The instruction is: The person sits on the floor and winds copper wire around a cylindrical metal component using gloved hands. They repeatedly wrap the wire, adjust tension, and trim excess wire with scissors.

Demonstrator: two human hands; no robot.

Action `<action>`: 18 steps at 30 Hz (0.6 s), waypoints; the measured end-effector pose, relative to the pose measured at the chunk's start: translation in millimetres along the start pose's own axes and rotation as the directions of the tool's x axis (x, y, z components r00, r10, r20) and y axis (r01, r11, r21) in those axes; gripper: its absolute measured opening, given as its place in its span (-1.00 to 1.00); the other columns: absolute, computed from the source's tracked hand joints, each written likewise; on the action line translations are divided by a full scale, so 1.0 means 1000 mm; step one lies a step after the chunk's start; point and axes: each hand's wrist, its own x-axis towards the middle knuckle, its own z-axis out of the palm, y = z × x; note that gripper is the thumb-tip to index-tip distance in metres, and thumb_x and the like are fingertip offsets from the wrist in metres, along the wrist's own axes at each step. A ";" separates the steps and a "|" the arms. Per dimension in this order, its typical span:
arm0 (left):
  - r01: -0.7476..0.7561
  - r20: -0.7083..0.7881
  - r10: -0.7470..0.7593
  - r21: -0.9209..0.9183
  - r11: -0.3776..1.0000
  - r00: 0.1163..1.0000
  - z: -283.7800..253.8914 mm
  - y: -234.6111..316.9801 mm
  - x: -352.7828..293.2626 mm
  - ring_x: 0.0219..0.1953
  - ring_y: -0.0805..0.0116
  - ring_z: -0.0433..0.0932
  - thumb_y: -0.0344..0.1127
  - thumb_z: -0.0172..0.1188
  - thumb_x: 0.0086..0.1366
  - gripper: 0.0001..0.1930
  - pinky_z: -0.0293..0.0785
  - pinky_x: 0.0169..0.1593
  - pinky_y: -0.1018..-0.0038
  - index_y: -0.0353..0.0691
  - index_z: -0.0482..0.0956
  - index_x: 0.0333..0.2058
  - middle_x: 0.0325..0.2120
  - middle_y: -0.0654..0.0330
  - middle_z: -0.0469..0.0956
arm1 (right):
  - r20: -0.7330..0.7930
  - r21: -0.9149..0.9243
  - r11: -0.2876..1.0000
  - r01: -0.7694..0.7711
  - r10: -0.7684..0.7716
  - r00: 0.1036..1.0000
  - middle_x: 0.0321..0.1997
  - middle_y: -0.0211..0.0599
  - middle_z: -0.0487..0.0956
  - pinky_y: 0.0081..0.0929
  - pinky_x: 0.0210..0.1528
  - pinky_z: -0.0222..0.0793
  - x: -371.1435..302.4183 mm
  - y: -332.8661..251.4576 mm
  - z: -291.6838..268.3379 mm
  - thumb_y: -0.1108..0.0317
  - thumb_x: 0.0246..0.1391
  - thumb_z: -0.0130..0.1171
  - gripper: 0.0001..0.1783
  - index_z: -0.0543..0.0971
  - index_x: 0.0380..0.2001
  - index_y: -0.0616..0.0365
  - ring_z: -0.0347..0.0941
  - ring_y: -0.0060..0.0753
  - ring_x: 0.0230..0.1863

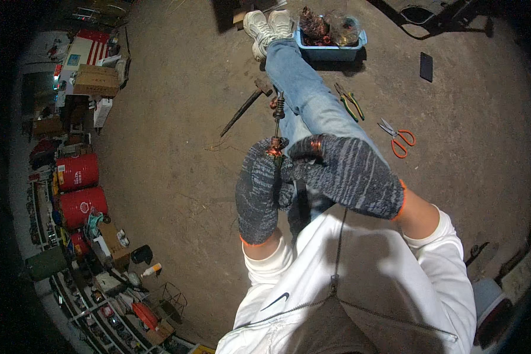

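Observation:
Both my hands wear dark grey knitted gloves with orange cuffs. My left hand (258, 192) is closed around the lower end of a small motor armature. Its thin metal shaft (278, 121) points away from me, and a coil-like part (279, 106) sits near the tip. Copper windings (275, 147) show just above the left fingers. Against it from the right, my right hand (354, 174) is closed with its fingers curled. A bright strand of copper wire (316, 144) shows across those fingers; the fingertips and the armature's lower end are hidden.
A hammer (246, 108) lies left of my outstretched legs. To their right are pliers (349, 101), orange-handled scissors (397, 138) and a black phone (426, 67). Beyond stands a blue tub (331, 53) with copper scrap. Red drums (78, 171) and clutter line the left side.

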 end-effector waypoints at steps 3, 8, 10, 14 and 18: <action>-0.163 0.078 0.155 0.109 0.981 0.985 -0.008 -0.010 0.001 -0.64 0.54 0.37 -0.17 0.02 0.24 -0.67 0.20 -0.63 0.69 -0.26 0.45 -0.12 -0.53 0.27 0.47 | 0.014 -0.224 0.967 0.121 -0.122 0.992 -0.33 -0.13 0.47 -0.32 -0.38 0.36 0.000 0.001 0.006 0.23 -0.03 0.05 -0.73 0.53 -0.26 0.10 0.44 -0.18 -0.35; -0.300 0.306 0.248 0.135 0.945 0.919 -0.022 -0.026 -0.009 -0.16 0.17 0.51 -0.51 0.22 0.06 -0.64 0.42 -0.10 0.36 -0.32 0.44 -0.12 -0.22 0.02 0.50 | 0.195 -0.236 0.883 0.406 -0.366 0.910 -0.25 -0.16 0.46 -0.23 -0.26 0.36 -0.003 0.012 0.000 0.22 -0.29 0.22 -0.56 0.50 -0.24 0.10 0.43 -0.10 -0.26; -0.102 0.320 0.152 -0.168 0.980 0.935 -0.021 -0.032 -0.015 -0.15 0.16 0.52 -0.50 0.22 0.05 -0.64 0.39 -0.05 0.34 -0.33 0.44 -0.11 -0.19 -0.01 0.50 | 0.177 -0.141 0.870 0.473 -0.448 0.877 -0.21 -0.15 0.48 -0.22 -0.19 0.35 -0.003 0.017 -0.002 0.22 -0.36 0.28 -0.49 0.49 -0.21 0.10 0.43 -0.09 -0.21; -0.448 0.336 0.382 0.145 0.882 0.861 -0.021 -0.033 -0.022 -0.14 0.14 0.52 -0.51 0.20 0.05 -0.63 0.37 0.00 0.33 -0.35 0.44 -0.11 -0.17 -0.04 0.50 | 0.181 -0.081 0.873 0.481 -0.462 0.868 -0.20 -0.16 0.50 -0.23 -0.14 0.35 -0.003 0.021 -0.002 0.27 -0.41 0.32 -0.45 0.48 -0.19 0.12 0.44 -0.08 -0.18; -0.377 0.309 0.314 0.169 0.911 0.898 -0.022 -0.032 -0.023 -0.13 0.10 0.52 -0.49 0.20 0.05 -0.63 0.37 0.00 0.31 -0.37 0.44 -0.11 -0.18 -0.06 0.50 | 0.146 0.043 0.887 0.459 -0.460 0.876 -0.18 -0.16 0.50 -0.25 -0.11 0.35 -0.001 0.026 0.002 0.29 -0.40 0.32 -0.45 0.48 -0.19 0.13 0.44 -0.06 -0.16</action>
